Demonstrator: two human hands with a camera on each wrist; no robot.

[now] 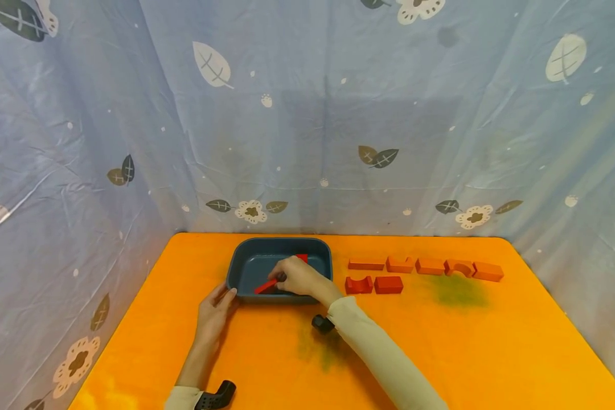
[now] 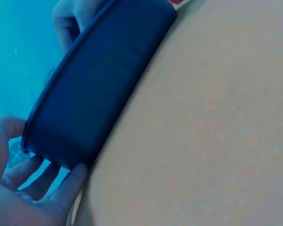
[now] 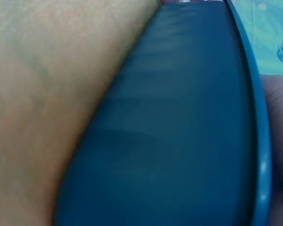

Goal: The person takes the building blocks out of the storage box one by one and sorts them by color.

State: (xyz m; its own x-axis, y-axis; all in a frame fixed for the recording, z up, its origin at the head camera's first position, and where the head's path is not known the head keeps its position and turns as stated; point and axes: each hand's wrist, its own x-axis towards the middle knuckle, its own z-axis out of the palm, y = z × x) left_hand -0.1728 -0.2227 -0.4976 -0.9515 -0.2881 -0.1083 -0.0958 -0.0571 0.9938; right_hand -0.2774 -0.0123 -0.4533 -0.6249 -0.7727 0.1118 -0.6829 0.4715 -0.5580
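Note:
A dark blue rectangular tub (image 1: 282, 299) stands near the back edge of the orange table. My left hand (image 1: 214, 316) holds its front left corner; in the left wrist view the thumb is at the rim and the fingers lie against the outer wall (image 2: 89, 89). Inside the tub, my right hand (image 1: 299, 277) pinches a slim red block (image 1: 265, 287) low over the floor. Another red block (image 1: 302, 258) shows behind that hand, partly covered by it. In the right wrist view, the tub's wall (image 3: 165, 122) hides the fingertips and the pinched block.
Right of the tub, a back row of orange blocks (image 1: 430, 266) includes an arch (image 1: 459, 265). In front of it lie a red block with a curved notch (image 1: 359, 286) and a red rectangular block (image 1: 388, 285). A patterned curtain (image 1: 307, 142) hangs behind the table.

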